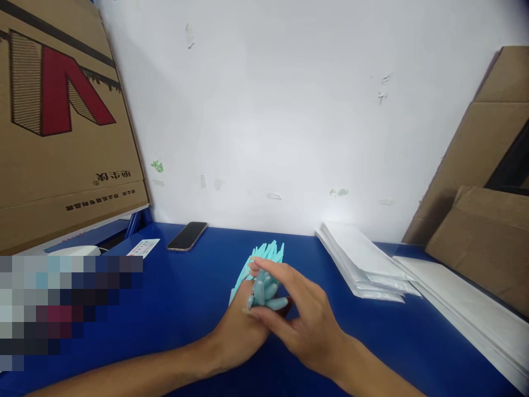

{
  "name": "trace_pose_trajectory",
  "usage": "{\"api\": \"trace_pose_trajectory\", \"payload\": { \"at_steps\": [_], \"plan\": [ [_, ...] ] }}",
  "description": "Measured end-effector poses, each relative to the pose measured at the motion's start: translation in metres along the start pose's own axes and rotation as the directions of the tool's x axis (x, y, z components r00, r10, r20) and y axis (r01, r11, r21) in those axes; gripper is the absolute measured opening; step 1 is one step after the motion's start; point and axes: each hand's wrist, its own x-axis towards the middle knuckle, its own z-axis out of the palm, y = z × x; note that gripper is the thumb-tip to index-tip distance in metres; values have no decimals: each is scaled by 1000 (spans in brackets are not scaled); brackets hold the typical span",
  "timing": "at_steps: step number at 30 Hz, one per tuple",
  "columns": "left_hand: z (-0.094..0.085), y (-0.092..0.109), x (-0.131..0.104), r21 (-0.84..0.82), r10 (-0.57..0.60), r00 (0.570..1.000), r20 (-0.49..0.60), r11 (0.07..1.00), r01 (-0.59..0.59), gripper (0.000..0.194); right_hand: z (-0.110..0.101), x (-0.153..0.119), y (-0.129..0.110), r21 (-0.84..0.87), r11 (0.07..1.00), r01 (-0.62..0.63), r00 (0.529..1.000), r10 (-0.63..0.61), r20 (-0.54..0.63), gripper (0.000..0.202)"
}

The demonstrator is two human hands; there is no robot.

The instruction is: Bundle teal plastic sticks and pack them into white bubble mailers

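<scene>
A bundle of several slim turquoise plastic sticks (264,291) is gripped over the table's middle. Their rounded, translucent ends point toward me, while narrow tips fan out on the far side. My left hand (238,328) is wrapped round the bundle from the left and below; its fingers are mostly hidden. From the right, my right hand (312,314) curves round the near ends, its thumb low and its fingers over the top. What kind of sticks they are I cannot tell.
Toward the back left of the blue table (177,292) lies a phone (188,236), beside a printed card (142,247). Stacked white envelopes (359,259) lie at right, alongside more white packets (463,309). Cardboard boxes stand left (70,165) and right (487,242); a white wall (289,121) rises behind.
</scene>
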Motion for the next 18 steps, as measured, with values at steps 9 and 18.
{"api": "trace_pose_trajectory", "payload": {
  "at_steps": [9,18],
  "plan": [
    [0,10,-5,77,-66,996,64,995,61,15,-4,7,-15,123,991,-46,998,42,36,38],
    [4,-8,-3,10,-234,964,128,972,235,15,-3,8,-11,206,974,-89,994,72,88,16]
  ]
}}
